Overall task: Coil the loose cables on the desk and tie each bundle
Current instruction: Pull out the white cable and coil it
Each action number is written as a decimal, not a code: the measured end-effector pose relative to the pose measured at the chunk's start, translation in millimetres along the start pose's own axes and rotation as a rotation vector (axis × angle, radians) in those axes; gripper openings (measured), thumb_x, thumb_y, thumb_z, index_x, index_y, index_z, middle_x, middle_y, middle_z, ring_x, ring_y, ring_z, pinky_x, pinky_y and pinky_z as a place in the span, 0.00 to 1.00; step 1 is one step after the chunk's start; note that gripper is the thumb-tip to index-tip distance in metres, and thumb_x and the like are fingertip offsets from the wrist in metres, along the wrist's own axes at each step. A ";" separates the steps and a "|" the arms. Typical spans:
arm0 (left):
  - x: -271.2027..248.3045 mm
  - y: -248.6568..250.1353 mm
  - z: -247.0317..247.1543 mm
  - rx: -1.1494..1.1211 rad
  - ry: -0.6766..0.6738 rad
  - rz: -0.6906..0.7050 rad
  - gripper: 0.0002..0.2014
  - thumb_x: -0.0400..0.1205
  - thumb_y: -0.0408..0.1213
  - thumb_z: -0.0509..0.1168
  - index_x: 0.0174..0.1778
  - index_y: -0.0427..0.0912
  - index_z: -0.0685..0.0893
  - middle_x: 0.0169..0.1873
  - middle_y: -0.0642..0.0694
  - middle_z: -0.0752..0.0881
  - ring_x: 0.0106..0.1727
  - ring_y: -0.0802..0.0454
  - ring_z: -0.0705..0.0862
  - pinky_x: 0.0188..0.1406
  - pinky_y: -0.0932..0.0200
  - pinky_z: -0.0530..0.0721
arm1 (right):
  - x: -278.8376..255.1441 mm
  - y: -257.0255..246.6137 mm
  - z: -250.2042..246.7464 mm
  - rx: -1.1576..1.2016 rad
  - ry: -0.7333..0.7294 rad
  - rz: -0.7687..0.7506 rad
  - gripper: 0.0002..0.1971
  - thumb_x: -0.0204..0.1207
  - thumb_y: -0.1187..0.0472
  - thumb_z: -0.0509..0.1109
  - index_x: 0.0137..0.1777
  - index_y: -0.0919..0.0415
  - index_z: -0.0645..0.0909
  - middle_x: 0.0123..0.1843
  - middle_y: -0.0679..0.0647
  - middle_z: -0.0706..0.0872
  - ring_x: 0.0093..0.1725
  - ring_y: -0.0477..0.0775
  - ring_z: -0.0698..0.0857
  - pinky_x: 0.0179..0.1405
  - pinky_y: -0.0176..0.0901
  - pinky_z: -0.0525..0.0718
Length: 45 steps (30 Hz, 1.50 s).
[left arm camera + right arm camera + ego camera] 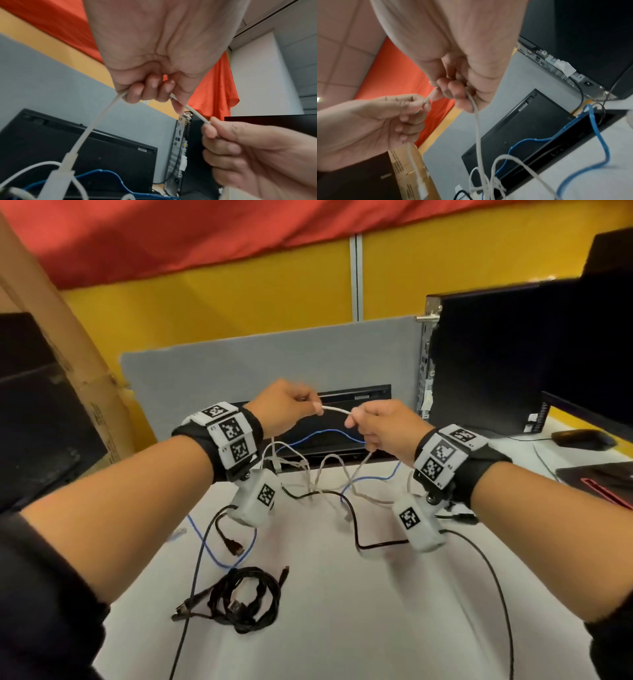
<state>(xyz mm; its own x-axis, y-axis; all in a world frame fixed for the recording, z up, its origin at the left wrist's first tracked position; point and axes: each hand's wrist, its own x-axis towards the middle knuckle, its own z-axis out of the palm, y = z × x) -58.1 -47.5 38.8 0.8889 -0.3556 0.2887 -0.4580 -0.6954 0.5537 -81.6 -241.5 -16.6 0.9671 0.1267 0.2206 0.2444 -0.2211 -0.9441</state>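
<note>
Both hands are raised above the white desk (pixel 342 611) with a short stretch of a white cable (pixel 335 409) held taut between them. My left hand (pixel 310 405) grips one side in curled fingers, and its plug end (pixel 56 180) hangs below. My right hand (pixel 356 421) pinches the other side, and the rest of the white cable (pixel 478 135) drops to a tangle on the desk. A blue cable (pixel 325 433) and a loose black cable (pixel 356 518) lie among the white loops. A coiled black bundle (pixel 246 597) rests near the front left.
A black computer tower (pixel 513 354) stands at the right, with a mouse (pixel 582 440) beside it. A flat black unit (pixel 356 402) sits against the grey partition (pixel 274 364). A cardboard box (pixel 68 354) leans at the left.
</note>
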 end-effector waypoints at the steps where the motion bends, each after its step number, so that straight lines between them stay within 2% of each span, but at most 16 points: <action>1: -0.1 -3.3 -6.3 0.000 0.021 -0.011 0.07 0.83 0.38 0.67 0.46 0.40 0.89 0.22 0.55 0.73 0.16 0.67 0.70 0.14 0.76 0.63 | 1.8 -4.6 -3.7 -0.026 0.013 -0.007 0.15 0.85 0.60 0.62 0.40 0.59 0.86 0.24 0.48 0.69 0.23 0.47 0.66 0.26 0.41 0.70; 4: -2.6 -15.1 -22.4 0.017 0.081 -0.046 0.08 0.84 0.39 0.66 0.46 0.40 0.89 0.24 0.52 0.74 0.22 0.61 0.71 0.15 0.76 0.63 | 4.2 -18.1 -16.1 -0.251 0.061 -0.055 0.12 0.82 0.53 0.67 0.42 0.54 0.89 0.27 0.52 0.74 0.25 0.51 0.67 0.26 0.41 0.69; 7: -4.9 -28.8 -36.8 0.032 0.124 -0.077 0.09 0.85 0.40 0.65 0.46 0.41 0.89 0.32 0.45 0.80 0.32 0.54 0.73 0.27 0.66 0.69 | 5.1 -26.4 -30.7 -0.425 0.125 -0.137 0.11 0.80 0.51 0.68 0.45 0.53 0.91 0.24 0.41 0.83 0.21 0.44 0.73 0.27 0.36 0.75; 8: -5.4 -33.5 -41.7 0.031 0.135 -0.088 0.09 0.85 0.40 0.65 0.45 0.41 0.88 0.36 0.42 0.83 0.35 0.52 0.76 0.30 0.63 0.71 | 5.7 -28.5 -35.8 -0.462 0.140 -0.147 0.11 0.80 0.51 0.68 0.45 0.54 0.91 0.28 0.43 0.87 0.23 0.45 0.78 0.30 0.40 0.80; 10: -6.5 -42.3 -50.4 0.028 0.160 -0.106 0.09 0.84 0.40 0.65 0.46 0.41 0.88 0.43 0.37 0.85 0.42 0.47 0.79 0.36 0.60 0.74 | 7.2 -31.3 -46.5 -0.529 0.173 -0.150 0.11 0.79 0.50 0.69 0.47 0.54 0.91 0.36 0.56 0.91 0.28 0.49 0.83 0.37 0.47 0.86; 11: -6.9 -46.2 -54.1 0.029 0.177 -0.114 0.09 0.84 0.40 0.65 0.46 0.41 0.89 0.44 0.37 0.86 0.44 0.45 0.80 0.39 0.58 0.75 | 8.7 -31.7 -51.8 -0.552 0.189 -0.155 0.11 0.79 0.50 0.70 0.47 0.55 0.91 0.33 0.56 0.89 0.24 0.44 0.80 0.32 0.44 0.83; 13: -7.4 -52.6 -60.4 0.030 0.219 -0.133 0.09 0.84 0.40 0.65 0.46 0.40 0.89 0.41 0.40 0.86 0.44 0.44 0.81 0.41 0.56 0.75 | 12.4 -32.4 -62.6 -0.584 0.232 -0.166 0.11 0.78 0.50 0.71 0.46 0.55 0.91 0.27 0.45 0.84 0.22 0.38 0.78 0.28 0.35 0.75; 15: -8.1 -58.7 -66.3 0.032 0.274 -0.156 0.09 0.84 0.39 0.66 0.46 0.39 0.89 0.33 0.46 0.82 0.37 0.50 0.78 0.37 0.57 0.72 | 15.0 -34.0 -73.6 -0.616 0.273 -0.167 0.10 0.77 0.49 0.72 0.45 0.53 0.91 0.32 0.41 0.86 0.31 0.37 0.81 0.34 0.34 0.76; 17: -8.2 -65.5 -71.3 0.054 0.306 -0.180 0.09 0.84 0.39 0.66 0.46 0.38 0.89 0.31 0.49 0.80 0.34 0.54 0.76 0.36 0.58 0.71 | 16.3 -34.5 -84.0 -0.651 0.290 -0.164 0.10 0.77 0.48 0.72 0.44 0.52 0.90 0.37 0.43 0.88 0.36 0.40 0.83 0.38 0.37 0.78; 22: -8.6 -74.2 -71.8 0.130 0.312 -0.186 0.10 0.84 0.41 0.66 0.48 0.40 0.90 0.40 0.42 0.86 0.44 0.46 0.82 0.45 0.53 0.77 | 17.3 -34.1 -90.2 -0.753 0.306 -0.140 0.10 0.77 0.45 0.71 0.40 0.48 0.88 0.42 0.47 0.89 0.42 0.46 0.86 0.44 0.41 0.83; 28: -6.4 -77.6 -67.9 0.176 0.354 -0.187 0.10 0.84 0.40 0.66 0.47 0.39 0.90 0.42 0.40 0.87 0.45 0.44 0.82 0.46 0.54 0.76 | 15.3 -28.1 -88.9 -0.822 0.310 -0.117 0.14 0.79 0.44 0.68 0.47 0.52 0.89 0.44 0.49 0.89 0.44 0.49 0.87 0.50 0.49 0.87; 32: -10.3 -90.4 -82.6 0.216 0.407 -0.288 0.10 0.84 0.40 0.66 0.49 0.39 0.90 0.41 0.40 0.87 0.44 0.41 0.82 0.45 0.52 0.78 | 11.7 -19.0 -107.6 -0.817 0.363 -0.069 0.16 0.79 0.45 0.67 0.42 0.55 0.89 0.38 0.51 0.88 0.39 0.52 0.87 0.43 0.48 0.87; 36: -15.3 -97.3 -86.9 0.245 0.407 -0.326 0.10 0.84 0.40 0.66 0.48 0.39 0.90 0.39 0.40 0.86 0.42 0.41 0.81 0.42 0.52 0.76 | 8.6 -10.7 -122.4 -0.823 0.433 -0.016 0.15 0.77 0.43 0.69 0.37 0.50 0.87 0.30 0.45 0.84 0.31 0.46 0.83 0.29 0.38 0.77; 38: -15.1 -94.0 -82.4 0.257 0.402 -0.316 0.10 0.84 0.40 0.65 0.48 0.40 0.90 0.39 0.40 0.86 0.42 0.41 0.81 0.41 0.53 0.76 | 10.9 -6.9 -124.0 -0.828 0.473 0.019 0.17 0.77 0.41 0.69 0.35 0.52 0.87 0.27 0.51 0.84 0.27 0.48 0.81 0.26 0.38 0.77; 41: -13.7 -91.5 -77.9 0.263 0.411 -0.298 0.10 0.85 0.40 0.65 0.49 0.39 0.90 0.41 0.41 0.86 0.44 0.41 0.81 0.44 0.52 0.76 | 13.5 0.4 -126.3 -0.840 0.539 0.067 0.19 0.77 0.40 0.68 0.35 0.54 0.87 0.29 0.56 0.86 0.26 0.52 0.81 0.27 0.41 0.80; 45: -17.5 -96.0 -81.6 0.281 0.420 -0.311 0.11 0.84 0.40 0.65 0.48 0.39 0.90 0.40 0.40 0.87 0.44 0.40 0.82 0.43 0.52 0.78 | 9.3 13.5 -138.7 -0.858 0.597 0.134 0.14 0.79 0.45 0.67 0.38 0.50 0.86 0.30 0.49 0.85 0.31 0.51 0.84 0.26 0.38 0.77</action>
<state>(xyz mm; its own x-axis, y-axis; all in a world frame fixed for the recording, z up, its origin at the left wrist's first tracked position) -30.0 76.5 44.3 0.8774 0.1294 0.4619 -0.1064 -0.8865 0.4503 -59.4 -377.4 6.7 0.8106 -0.3945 0.4327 -0.1244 -0.8381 -0.5311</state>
